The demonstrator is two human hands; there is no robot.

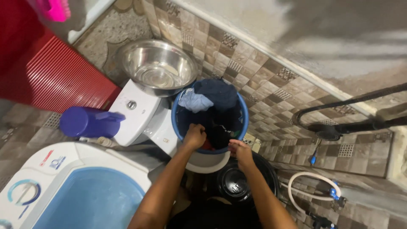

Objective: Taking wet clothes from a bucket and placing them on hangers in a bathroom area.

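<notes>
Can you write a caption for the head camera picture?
Both hands dig into a blue bucket of dark clothes.

You are standing in a home bathroom used for laundry. Brown patterned tiles [263,80] cover the walls and floor, a white toilet [142,114] sits against the wall (a steel basin [157,67] rests on its cistern), and a white top-loading washing machine [63,186] stands beside a blue bucket [242,114] of clothes.
</notes>
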